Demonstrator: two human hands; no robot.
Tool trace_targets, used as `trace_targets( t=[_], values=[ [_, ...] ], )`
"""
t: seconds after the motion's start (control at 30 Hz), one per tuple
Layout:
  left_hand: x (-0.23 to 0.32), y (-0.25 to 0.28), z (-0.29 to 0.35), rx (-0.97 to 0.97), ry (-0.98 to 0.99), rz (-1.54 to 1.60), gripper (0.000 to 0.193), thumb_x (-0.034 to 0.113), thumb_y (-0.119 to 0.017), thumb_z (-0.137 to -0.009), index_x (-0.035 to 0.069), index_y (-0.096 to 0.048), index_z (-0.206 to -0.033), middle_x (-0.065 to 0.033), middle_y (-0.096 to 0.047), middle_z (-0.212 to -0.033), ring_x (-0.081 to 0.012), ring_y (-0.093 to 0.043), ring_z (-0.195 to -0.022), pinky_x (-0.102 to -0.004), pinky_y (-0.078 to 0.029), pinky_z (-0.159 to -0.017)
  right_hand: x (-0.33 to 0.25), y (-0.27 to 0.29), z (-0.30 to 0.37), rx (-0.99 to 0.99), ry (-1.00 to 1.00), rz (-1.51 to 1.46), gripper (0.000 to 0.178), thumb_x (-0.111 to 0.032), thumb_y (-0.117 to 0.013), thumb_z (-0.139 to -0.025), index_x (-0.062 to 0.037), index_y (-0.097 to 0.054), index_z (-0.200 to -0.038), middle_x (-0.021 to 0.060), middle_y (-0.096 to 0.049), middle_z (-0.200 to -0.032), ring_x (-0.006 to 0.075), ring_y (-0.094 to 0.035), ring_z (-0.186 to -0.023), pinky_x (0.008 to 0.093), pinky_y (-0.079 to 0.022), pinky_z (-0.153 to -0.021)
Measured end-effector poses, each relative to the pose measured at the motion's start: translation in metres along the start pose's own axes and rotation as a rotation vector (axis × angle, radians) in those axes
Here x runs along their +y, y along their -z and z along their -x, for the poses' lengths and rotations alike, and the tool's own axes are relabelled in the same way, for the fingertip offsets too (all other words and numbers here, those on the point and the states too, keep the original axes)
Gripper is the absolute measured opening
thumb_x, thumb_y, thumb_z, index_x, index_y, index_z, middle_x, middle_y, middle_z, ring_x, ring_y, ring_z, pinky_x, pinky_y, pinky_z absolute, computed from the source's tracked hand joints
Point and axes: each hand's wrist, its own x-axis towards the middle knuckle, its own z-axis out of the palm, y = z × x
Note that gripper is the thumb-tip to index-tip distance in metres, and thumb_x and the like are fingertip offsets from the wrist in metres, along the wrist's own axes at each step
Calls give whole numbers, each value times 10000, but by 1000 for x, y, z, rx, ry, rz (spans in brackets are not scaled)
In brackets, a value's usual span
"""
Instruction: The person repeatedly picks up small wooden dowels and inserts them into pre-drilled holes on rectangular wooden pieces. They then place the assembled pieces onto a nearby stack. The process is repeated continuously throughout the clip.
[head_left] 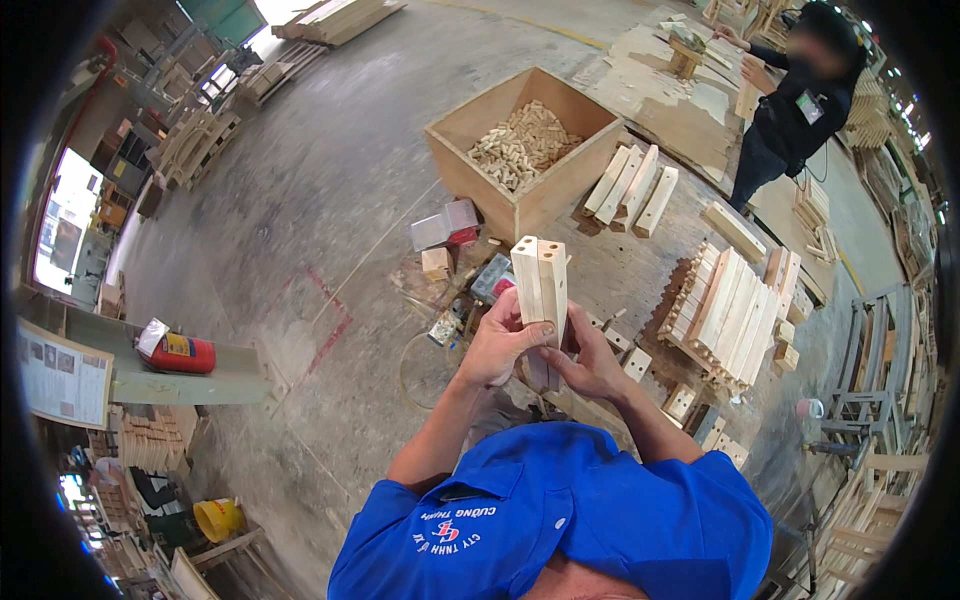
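Note:
Two pale wooden bars (539, 280) stand side by side, upright, in front of my chest. Round dark holes show in their top ends. My left hand (502, 343) is closed around their left side, the thumb lying across the front. On the right side my right hand (588, 358) grips the same bars a little lower. The lower ends are partly hidden behind my hands. Just beyond stands a plywood box (530, 205) holding many short wooden dowels (525, 145). Right of my hands lies a stack of wooden bars (722, 318) on the work table.
More bars (630, 188) lie beside the box. Loose blocks (437, 263) and a clear plastic container (432, 232) sit left of it. A person (800, 100) in dark clothes works at the far right. A red fire extinguisher (180, 352) is at the left, racks (865, 390) at the right.

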Motion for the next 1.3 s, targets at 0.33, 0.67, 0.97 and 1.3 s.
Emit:
trace_targets(
  t=[0.33, 0.67, 0.97, 1.3],
  values=[
    [40, 23, -7, 171, -228, -402, 775, 108, -927, -872, 32, -455, -1482, -91, -641, -1387, -183, -656, -1244, -370, -565, -1054, 1, -33, -68, -74, 141, 144, 783, -9, -728, -934, -38, -354, -1621, 243, -615, -1407, 386, -651, -1313, 436, -519, -1089],
    [94, 104, 4, 900, -392, -672, 573, 121, -863, -896, -2, -541, -1353, -113, -704, -1170, -171, -700, -1055, -341, -582, -913, -46, -7, -266, -298, 301, 291, 198, -114, -756, -987, -79, -753, -1182, 79, -802, -1052, 203, -755, -897, 382, -611, -807],
    [77, 135, 24, 777, -223, -771, 683, 272, -892, -869, 13, -575, -1416, -142, -762, -1179, -204, -740, -1091, -383, -583, -956, 105, 68, -416, -986, -439, 1063, 534, -329, -852, -824, -16, -754, -1245, 204, -804, -1095, 299, -748, -949, 467, -598, -809],
    [64, 122, 36, 742, -162, -878, 691, 316, -877, -879, 20, -560, -1417, -163, -769, -1163, -251, -767, -1072, -397, -594, -936, 53, 65, -387, -485, -192, 804, 332, -232, -709, -991, 7, -725, -1221, 130, -790, -961, 304, -752, -790, 441, -591, -668]
  ],
)
